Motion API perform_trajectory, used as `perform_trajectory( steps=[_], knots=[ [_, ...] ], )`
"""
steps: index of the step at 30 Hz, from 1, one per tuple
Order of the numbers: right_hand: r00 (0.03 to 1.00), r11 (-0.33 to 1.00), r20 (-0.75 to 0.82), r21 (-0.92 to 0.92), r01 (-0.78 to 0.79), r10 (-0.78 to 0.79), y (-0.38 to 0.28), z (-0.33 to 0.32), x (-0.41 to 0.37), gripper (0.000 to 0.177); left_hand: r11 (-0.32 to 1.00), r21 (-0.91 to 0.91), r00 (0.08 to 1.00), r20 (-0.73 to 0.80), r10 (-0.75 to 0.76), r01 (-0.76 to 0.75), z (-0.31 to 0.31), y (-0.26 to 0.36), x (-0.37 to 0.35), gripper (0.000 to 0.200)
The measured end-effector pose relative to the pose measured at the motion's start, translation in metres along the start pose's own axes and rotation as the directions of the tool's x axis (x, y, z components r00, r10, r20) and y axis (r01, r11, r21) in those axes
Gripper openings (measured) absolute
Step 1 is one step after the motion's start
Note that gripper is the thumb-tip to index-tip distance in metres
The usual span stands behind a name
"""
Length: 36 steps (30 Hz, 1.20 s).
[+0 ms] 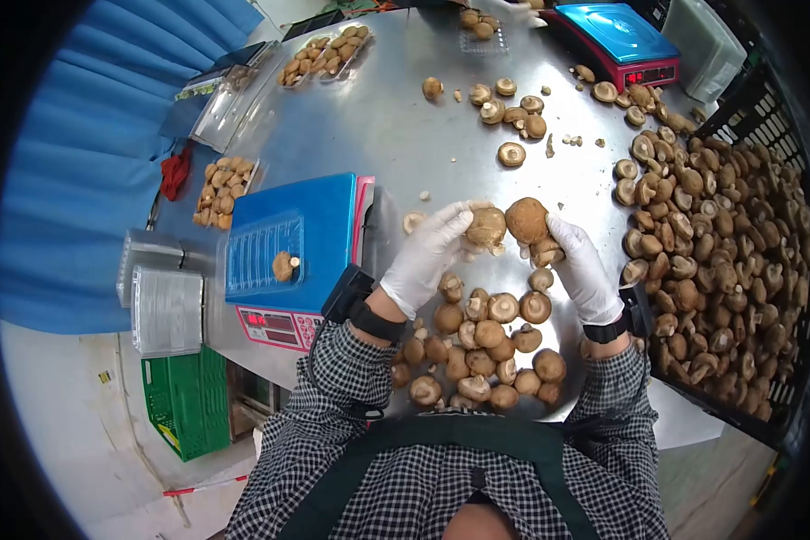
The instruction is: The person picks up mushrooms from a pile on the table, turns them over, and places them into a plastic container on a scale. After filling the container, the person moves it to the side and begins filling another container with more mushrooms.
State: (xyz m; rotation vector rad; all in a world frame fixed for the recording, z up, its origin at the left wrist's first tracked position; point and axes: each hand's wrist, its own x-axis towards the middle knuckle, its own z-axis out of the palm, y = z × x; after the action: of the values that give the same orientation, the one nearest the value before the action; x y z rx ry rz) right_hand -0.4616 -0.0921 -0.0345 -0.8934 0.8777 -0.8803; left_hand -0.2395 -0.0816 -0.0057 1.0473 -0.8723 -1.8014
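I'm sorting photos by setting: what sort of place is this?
Probably a mushroom packing room: a black crate heaped with mushrooms, a digital scale with a clear tray on it, and stacked plastic trays nearby.

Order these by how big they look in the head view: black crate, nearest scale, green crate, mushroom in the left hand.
1. Black crate
2. Nearest scale
3. Green crate, partly hidden
4. Mushroom in the left hand
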Motion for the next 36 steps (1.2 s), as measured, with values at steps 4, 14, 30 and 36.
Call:
perform_trajectory(
  steps=[4,14,30,36],
  knots=[
    [1.000,0.993,-0.030,-0.116,-0.012,0.008,-0.002,0.005,-0.014,0.044,0.991,0.091,0.993,-0.051,0.103,-0.099,0.002,0.003,-0.010,0.038],
    [0.999,0.998,0.012,-0.021,0.053,-0.052,-0.002,0.017,-0.040,0.045,0.909,0.370,0.972,-0.056,0.229,-0.193,0.012,0.016,-0.057,0.033],
    [0.976,0.853,0.173,-0.521,-0.026,0.136,0.006,0.039,-0.064,0.045,0.252,0.854,0.858,0.345,0.381,-0.455,0.013,-0.013,-0.086,0.063],
    [0.994,0.772,0.023,-0.632,-0.071,0.111,0.013,0.021,-0.053,0.033,0.830,0.490,0.951,-0.010,0.310,-0.266,-0.016,-0.026,-0.076,0.041]
  ],
)
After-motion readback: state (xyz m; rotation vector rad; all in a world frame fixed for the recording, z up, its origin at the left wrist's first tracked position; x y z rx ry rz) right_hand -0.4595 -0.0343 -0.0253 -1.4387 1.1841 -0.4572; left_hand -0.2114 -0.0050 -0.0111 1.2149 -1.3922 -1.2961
